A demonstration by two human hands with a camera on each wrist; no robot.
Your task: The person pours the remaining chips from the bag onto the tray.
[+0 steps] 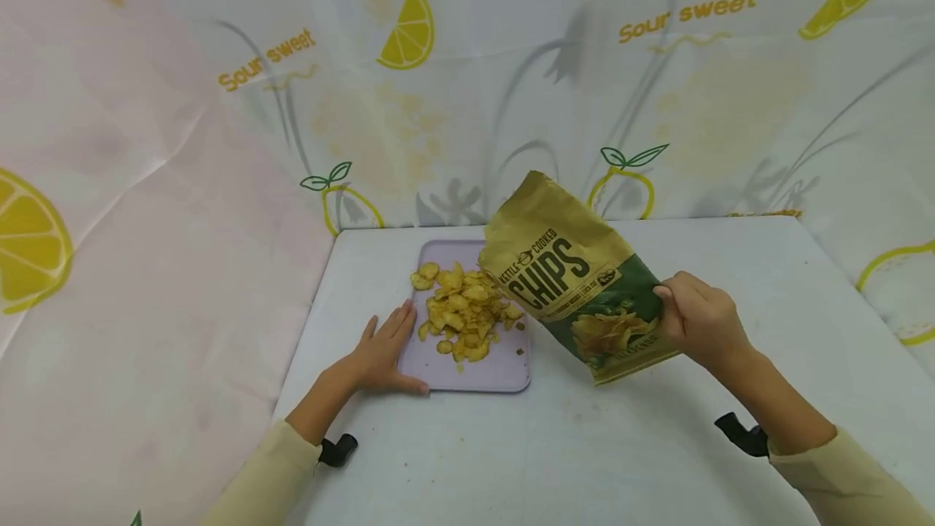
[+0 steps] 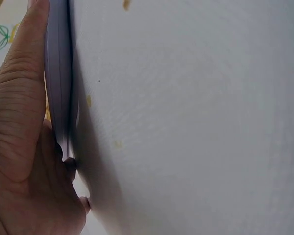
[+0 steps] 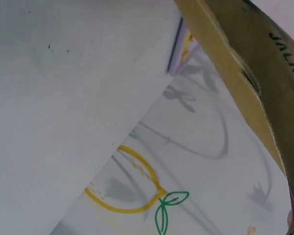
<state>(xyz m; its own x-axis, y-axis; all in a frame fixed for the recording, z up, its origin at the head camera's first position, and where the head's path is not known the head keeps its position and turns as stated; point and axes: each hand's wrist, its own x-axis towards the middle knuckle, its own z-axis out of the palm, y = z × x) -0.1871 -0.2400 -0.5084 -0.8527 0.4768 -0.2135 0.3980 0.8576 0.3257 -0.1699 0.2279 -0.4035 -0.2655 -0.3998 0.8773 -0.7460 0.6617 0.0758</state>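
Note:
My right hand (image 1: 701, 319) pinches the lower right part of a gold and green chip bag (image 1: 577, 282), thumb in front. The bag tilts so that its upper left end hangs over the right side of a lilac tray (image 1: 467, 376). On that tray lies a heap of potato chips (image 1: 467, 307). My left hand (image 1: 380, 351) rests against the tray's left edge, fingers stretched out and thumb along the near edge. In the left wrist view the thumb (image 2: 24, 54) lies beside the tray's rim (image 2: 59, 68). The right wrist view catches the bag's lower seam (image 3: 235, 73).
A white table (image 1: 657, 445) carries scattered small crumbs (image 1: 462, 438) in front of the tray. Lemon-printed cloth (image 1: 467, 104) hangs behind and at the sides. Black straps (image 1: 338, 450) sit at both wrists.

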